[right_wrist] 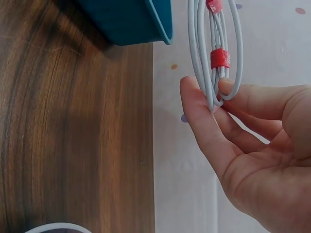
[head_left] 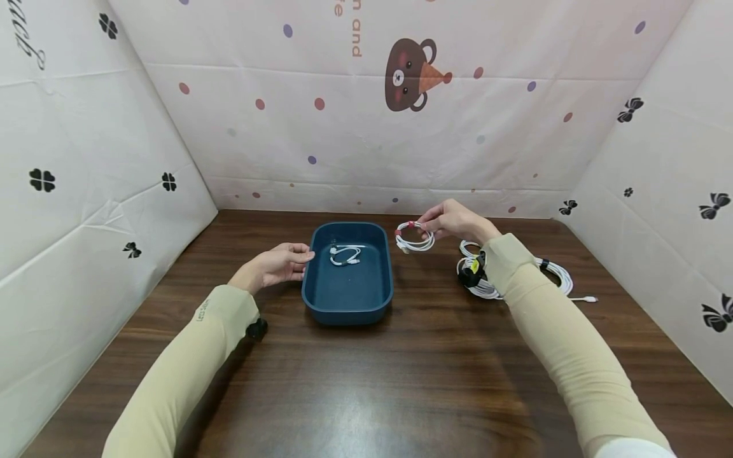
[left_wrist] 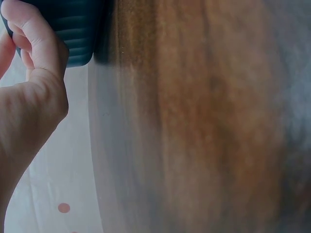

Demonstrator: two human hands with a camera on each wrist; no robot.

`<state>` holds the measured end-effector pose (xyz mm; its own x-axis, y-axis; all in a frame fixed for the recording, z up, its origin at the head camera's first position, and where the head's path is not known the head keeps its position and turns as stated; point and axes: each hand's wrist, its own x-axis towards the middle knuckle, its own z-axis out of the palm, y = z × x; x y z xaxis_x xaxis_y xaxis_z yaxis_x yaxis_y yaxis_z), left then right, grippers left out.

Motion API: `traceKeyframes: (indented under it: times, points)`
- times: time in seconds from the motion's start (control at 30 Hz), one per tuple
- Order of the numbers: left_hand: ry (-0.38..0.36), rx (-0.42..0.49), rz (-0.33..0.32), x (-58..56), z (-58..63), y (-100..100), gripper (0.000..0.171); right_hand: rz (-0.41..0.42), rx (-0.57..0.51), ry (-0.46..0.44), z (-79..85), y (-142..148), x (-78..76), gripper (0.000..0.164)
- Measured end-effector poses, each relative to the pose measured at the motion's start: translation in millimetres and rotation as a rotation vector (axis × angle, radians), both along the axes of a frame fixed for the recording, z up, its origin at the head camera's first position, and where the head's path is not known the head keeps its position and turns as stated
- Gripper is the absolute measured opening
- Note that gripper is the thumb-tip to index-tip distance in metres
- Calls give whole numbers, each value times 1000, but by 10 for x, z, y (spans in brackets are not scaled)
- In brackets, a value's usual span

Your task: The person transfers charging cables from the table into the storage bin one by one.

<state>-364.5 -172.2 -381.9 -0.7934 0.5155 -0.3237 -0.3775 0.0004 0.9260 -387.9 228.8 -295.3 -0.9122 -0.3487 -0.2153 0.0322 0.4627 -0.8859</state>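
a: state the condition of the right grip [head_left: 453, 219].
b: thumb and fingers are drawn together in a pinch on the right edge of a white coil [right_wrist: 196, 53], right of upper centre in the head frame. the coil is raised over the tabletop [head_left: 401, 381], just beside the tray [head_left: 347, 316] and apart from it.
a: and the left grip [head_left: 279, 262]?
b: its fingers touch the left side of the tray, near the centre of the frame. whether they pinch the rim or only press on it, i cannot tell.
a: list the other parts, moving outward.
b: a small cable [head_left: 345, 263] lies inside the tray, toward its far end. more white cables [head_left: 483, 291] lie right of centre, partly hidden behind the right sleeve [head_left: 567, 343].
a: identify likely faults.
b: the coil could twist or slip, because the pinch takes only one edge. a loose loop could catch on the rim if carried low over it. the tray could slide if the left contact is slack.
a: confirm quantities.
b: tray, one. held coil, one, with two red ties [right_wrist: 220, 58] showing. small cable, one. white cables at right: partly covered, count not confirmed.
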Motion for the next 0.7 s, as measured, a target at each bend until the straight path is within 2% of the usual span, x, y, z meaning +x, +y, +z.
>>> traceKeyframes:
  times: [0.2,0.43,0.7]
  points:
    - [-9,2,10,0,-5,2,26,10,-2,6,-19,-43,-17,36]
    - [-9,15,8,6,-5,0,30,5,-10,14,-18,-101,-44,31]
    - [-2,28,1,20,5,-6,15,10,7,29,-8,-178,-59,29]
